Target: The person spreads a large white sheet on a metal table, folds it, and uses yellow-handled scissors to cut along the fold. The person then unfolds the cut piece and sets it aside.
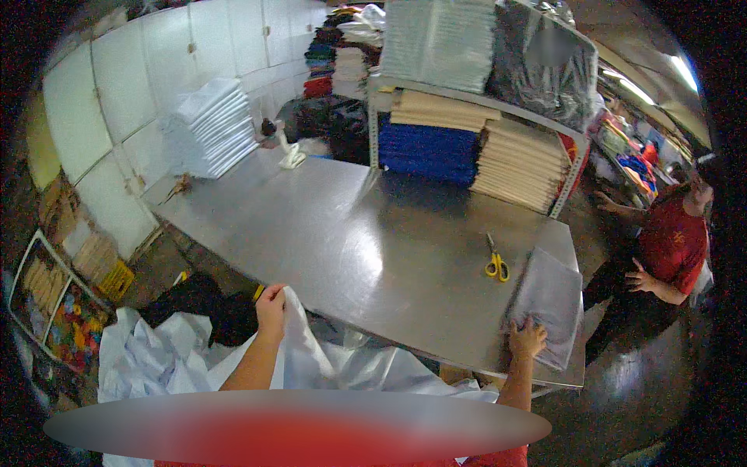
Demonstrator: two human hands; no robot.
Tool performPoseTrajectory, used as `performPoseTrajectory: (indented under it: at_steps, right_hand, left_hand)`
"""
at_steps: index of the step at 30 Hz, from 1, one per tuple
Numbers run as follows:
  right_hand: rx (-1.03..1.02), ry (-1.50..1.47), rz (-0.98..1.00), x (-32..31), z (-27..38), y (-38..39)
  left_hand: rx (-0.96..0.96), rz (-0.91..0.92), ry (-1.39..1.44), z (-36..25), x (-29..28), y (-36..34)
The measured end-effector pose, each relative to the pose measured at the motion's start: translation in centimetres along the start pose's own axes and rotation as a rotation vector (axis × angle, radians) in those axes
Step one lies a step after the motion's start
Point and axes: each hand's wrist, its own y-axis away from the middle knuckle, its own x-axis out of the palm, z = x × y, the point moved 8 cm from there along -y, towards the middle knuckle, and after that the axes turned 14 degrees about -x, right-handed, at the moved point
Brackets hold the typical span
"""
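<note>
My left hand (271,311) is closed at the near edge of the metal table (436,257), pinching the border of a large white fabric (311,354). The fabric drapes down across my front and bunches up at the lower left. On the right, my right hand (529,340) rests with spread fingers on a flat grey packet (549,292), apparently folded cloth in clear plastic. That packet lies along the table's right end. Just left of its far part are scissors with yellow handles (496,268), their blades pointing away from me. My lower forearms are hidden by a blurred patch.
A stack of folded white cloth (214,128) stands at the table's far left. A metal shelf (467,95) at the back holds blue folded cloth (428,152) and cream folded cloth (520,167). Another person in a red shirt (673,241) is beyond the right end. White cabinets (117,93) line the left.
</note>
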Motion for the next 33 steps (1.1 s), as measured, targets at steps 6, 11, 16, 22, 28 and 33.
performPoseTrajectory:
  at_steps: [6,11,16,22,28,33]
  right_hand:
    - [0.107,-0.322,-0.080,-2.5,-4.6,-5.4]
    - [0.150,-0.284,-0.193,-4.3,-7.1,-6.5]
    - [-0.532,-0.737,-0.663,-24.8,3.3,-13.4]
    - [-0.710,-0.361,-1.048,-51.5,11.3,-17.6]
    - [-0.873,-0.231,-1.074,-55.2,15.5,-14.1]
    - [-0.803,-0.514,-0.892,-47.5,15.9,-10.6]
  left_hand:
    - [0.022,-0.065,-0.042,0.1,-0.6,-0.6]
    - [0.016,-0.041,0.004,0.5,-1.6,-1.2]
    - [0.031,-0.059,-0.021,-0.3,-0.9,-1.8]
    - [0.018,0.050,0.004,-0.4,1.8,-2.3]
    - [-0.011,0.000,0.055,0.3,1.3,-2.7]
    - [-0.004,0.002,0.062,0.3,1.0,-2.2]
